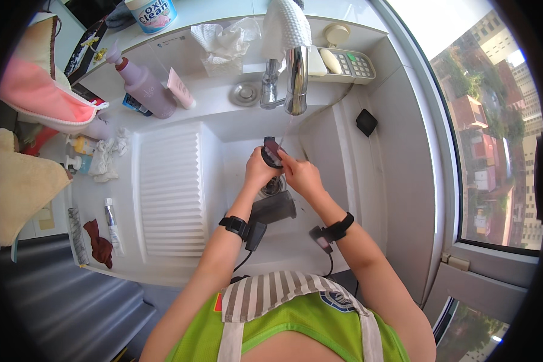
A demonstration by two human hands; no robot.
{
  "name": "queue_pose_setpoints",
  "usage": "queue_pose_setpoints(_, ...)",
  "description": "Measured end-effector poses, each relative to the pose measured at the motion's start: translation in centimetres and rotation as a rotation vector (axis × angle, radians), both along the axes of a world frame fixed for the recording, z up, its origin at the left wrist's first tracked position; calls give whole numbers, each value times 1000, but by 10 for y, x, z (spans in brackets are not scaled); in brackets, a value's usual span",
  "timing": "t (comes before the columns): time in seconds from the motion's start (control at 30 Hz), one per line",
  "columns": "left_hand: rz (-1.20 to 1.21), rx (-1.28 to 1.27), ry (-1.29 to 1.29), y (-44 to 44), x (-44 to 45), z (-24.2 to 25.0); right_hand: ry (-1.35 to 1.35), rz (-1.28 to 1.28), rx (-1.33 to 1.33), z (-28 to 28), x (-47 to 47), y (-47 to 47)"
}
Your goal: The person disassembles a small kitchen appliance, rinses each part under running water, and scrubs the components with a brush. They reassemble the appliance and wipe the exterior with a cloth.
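My left hand (257,171) grips a dark, rounded plastic part (271,149) with a reddish-brown inner face. The fingers of my right hand (304,177) pinch and press its near right side. A thin stream of water falls onto it from the chrome faucet (296,86). Just below my hands, a smoky translucent plastic cup (276,207) lies on its side in the white sink basin (235,158). Partly covered by my left hand and the cup is the metal drain (273,185), with dark matter in it.
Left of the basin is a ribbed washboard (172,190). Behind it stand a purple pump bottle (149,90) and a pink tube (181,89). A soap bar (331,61) sits beside the faucet. A black square object (366,122) lies on the right ledge, near the window (493,135).
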State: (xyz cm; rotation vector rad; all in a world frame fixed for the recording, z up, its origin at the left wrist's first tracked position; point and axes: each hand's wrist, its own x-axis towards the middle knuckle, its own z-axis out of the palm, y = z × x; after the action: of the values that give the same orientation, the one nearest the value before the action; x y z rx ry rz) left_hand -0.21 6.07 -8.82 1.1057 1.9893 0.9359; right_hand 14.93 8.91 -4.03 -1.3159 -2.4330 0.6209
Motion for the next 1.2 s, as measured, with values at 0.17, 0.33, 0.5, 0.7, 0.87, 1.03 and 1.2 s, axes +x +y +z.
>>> queue_pose_setpoints(0.17,5,20,98,-4,15,-2,-168,-68,-11,-2,-4,-6)
queue_pose_setpoints(0.33,83,54,206,2,19,-4,-116,-106,-21,-4,-11,-11)
queue_pose_setpoints(0.5,156,148,280,0,35,-9,-181,-181,-31,-10,-19,1)
queue_pose_setpoints(0.7,185,89,248,-2,33,-15,-109,-170,-115,-13,-10,-7)
queue_pose_setpoints(0.87,49,66,126,-6,37,-20,-90,-301,-153,-27,-7,1)
queue_pose_setpoints(1.03,-9,261,54,-20,26,-21,309,-466,-231,-38,20,24)
queue_pose_setpoints(1.2,-77,282,89,-23,14,-25,429,-355,-317,-7,30,4)
